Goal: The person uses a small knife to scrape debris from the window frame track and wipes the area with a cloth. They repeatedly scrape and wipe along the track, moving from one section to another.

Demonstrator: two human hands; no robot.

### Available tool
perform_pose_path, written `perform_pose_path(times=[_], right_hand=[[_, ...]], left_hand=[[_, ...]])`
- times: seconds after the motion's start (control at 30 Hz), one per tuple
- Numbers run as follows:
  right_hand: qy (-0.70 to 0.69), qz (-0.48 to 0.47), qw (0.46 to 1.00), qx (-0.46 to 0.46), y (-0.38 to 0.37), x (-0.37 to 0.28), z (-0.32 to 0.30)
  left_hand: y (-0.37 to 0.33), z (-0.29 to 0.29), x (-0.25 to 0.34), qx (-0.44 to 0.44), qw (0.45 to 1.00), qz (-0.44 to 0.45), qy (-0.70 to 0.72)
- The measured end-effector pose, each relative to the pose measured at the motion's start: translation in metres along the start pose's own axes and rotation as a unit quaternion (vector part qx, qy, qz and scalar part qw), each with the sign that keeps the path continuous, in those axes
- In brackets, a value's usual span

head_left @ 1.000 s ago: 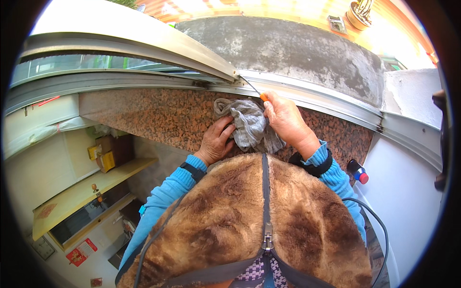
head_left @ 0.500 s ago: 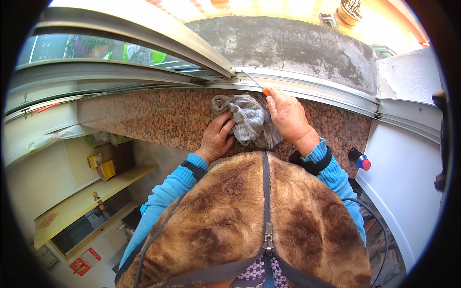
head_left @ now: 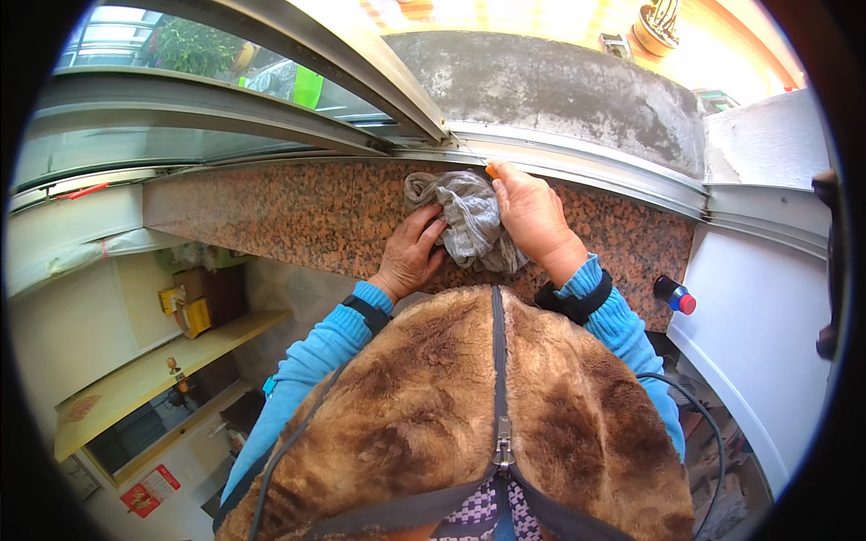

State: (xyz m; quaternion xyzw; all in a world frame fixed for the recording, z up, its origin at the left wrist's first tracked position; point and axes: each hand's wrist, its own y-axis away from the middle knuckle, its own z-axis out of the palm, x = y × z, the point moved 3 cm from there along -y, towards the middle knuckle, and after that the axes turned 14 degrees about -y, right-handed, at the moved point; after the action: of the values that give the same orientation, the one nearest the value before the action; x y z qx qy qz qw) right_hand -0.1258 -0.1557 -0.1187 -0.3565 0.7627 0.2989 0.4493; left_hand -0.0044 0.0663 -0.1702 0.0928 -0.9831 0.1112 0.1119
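Speckled granite sill [head_left: 298, 207], crumpled grey cloth [head_left: 467, 216] on it, red-capped bottle [head_left: 669, 292]

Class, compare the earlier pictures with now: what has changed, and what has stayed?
Since the previous picture, the right hand and its orange-handled tool have shifted slightly left, nearer the end of the window frame. The view has shifted, showing more glass at upper left. Nothing was taken up or let go: the left hand stays on the grey cloth.

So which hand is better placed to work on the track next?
Probably the right hand: it holds the orange-handled tool close to the track. The left hand is at the rag, farther back.
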Motion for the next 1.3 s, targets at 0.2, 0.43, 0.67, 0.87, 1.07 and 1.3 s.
perform_pose_path(times=[0.2, 0.43, 0.67, 0.87, 1.07, 1.3], right_hand=[[0.156, -0.132, 0.978, -0.051, -0.009, -0.02, -0.031], [0.294, -0.187, 0.925, -0.151, -0.055, -0.034, -0.069], [0.331, -0.225, 0.898, -0.183, -0.085, -0.041, -0.077], [0.338, -0.255, 0.886, -0.19, -0.094, -0.034, -0.07], [0.351, -0.287, 0.874, -0.176, -0.102, -0.03, -0.07], [0.343, -0.31, 0.868, -0.183, -0.11, -0.028, -0.066]], left_hand=[[0.001, 0.0, 0.0, 0.006, 1.0, -0.007, -0.001], [0.001, 0.0, 0.0, 0.005, 1.0, -0.01, 0.004], [-0.001, -0.002, 0.002, 0.004, 1.0, -0.012, 0.001], [-0.002, -0.003, 0.002, 0.009, 1.0, -0.01, 0.005], [-0.003, -0.002, 0.002, 0.006, 1.0, -0.008, -0.003], [-0.003, -0.003, 0.002, 0.008, 1.0, -0.015, -0.007]])
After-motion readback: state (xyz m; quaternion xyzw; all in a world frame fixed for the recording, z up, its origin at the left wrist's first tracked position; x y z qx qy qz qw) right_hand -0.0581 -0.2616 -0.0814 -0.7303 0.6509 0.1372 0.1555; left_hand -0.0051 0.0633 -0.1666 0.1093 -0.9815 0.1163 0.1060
